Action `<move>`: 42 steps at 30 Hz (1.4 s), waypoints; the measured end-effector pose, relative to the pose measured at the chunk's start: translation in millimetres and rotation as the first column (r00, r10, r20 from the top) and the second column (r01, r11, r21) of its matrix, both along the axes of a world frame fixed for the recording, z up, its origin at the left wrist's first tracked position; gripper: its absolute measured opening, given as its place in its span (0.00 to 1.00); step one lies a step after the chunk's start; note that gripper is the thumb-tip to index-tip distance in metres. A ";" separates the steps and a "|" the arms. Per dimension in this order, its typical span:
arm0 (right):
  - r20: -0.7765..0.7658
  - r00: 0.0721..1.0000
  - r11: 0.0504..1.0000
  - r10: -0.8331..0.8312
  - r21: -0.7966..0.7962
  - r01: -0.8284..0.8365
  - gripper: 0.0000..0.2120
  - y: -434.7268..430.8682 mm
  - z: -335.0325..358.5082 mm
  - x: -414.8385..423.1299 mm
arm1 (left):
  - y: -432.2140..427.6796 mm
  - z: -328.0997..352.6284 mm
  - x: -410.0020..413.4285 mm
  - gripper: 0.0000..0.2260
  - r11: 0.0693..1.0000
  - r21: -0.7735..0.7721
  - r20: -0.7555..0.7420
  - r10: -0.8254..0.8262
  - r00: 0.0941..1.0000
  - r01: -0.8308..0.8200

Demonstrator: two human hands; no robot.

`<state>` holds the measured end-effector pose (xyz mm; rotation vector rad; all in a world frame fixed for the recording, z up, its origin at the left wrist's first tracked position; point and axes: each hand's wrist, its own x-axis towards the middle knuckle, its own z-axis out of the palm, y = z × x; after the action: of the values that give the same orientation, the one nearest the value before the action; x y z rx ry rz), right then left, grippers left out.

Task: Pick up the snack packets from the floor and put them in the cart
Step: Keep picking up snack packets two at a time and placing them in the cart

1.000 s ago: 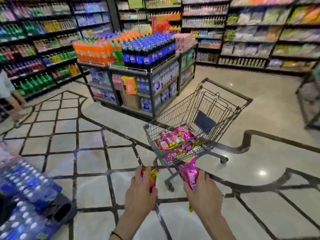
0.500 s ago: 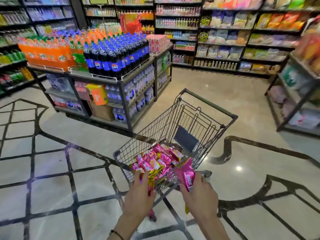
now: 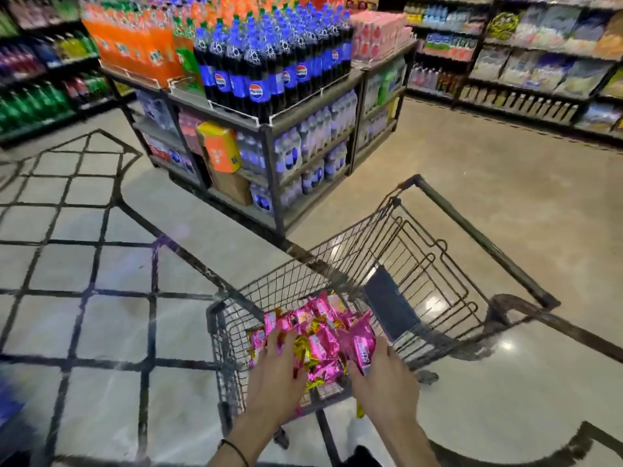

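The left hand (image 3: 276, 372) and right hand (image 3: 384, 382) have moved into the cart (image 3: 293, 274), gripping a gold packet (image 3: 300, 347) and a pink packet (image 3: 362, 345) low, ready to drop.

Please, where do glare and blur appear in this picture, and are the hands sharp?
Head view: lamp glare on the floor right of the cart; head view: the black floor lines at left smear with motion blur, far shelves soft and bowed; left hand, right hand and pink packets are fairly sharp.

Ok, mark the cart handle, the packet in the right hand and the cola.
handle (image 3: 483, 242): head view, mid bar.
packet (image 3: 362, 342): head view, pink face.
cola (image 3: 256, 91): head view, front bottle's label.
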<state>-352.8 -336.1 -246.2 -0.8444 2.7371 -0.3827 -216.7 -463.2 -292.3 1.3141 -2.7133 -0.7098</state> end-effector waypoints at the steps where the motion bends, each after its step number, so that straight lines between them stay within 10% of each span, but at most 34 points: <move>1: 0.002 0.999 0.999 0.039 0.005 -0.039 0.29 -10.1 -5.7 -21.0 | -3.4 -6.6 -14.7 0.31 0.999 0.010 0.021 0.039 0.999 -0.039; 17: 0.257 0.901 0.866 0.349 0.279 -0.415 0.36 -126.5 -160.0 -173.2 | -47.8 -127.5 -130.3 0.29 0.890 0.205 0.376 0.312 0.873 -0.406; 31: 0.318 0.933 0.924 0.171 0.277 -0.264 0.40 -186.4 -345.8 -177.6 | -118.9 -282.1 -164.5 0.37 0.894 0.121 0.449 0.340 0.827 -0.432; 42: 0.297 0.943 0.933 0.152 0.272 -0.236 0.38 -170.2 -344.9 -186.7 | -104.9 -275.4 -158.3 0.34 0.889 0.136 0.352 0.369 0.860 -0.438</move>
<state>-539.6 -506.3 -591.1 -0.8948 2.3497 -0.0277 -375.0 -568.2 -567.7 2.1406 -2.4781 -0.8144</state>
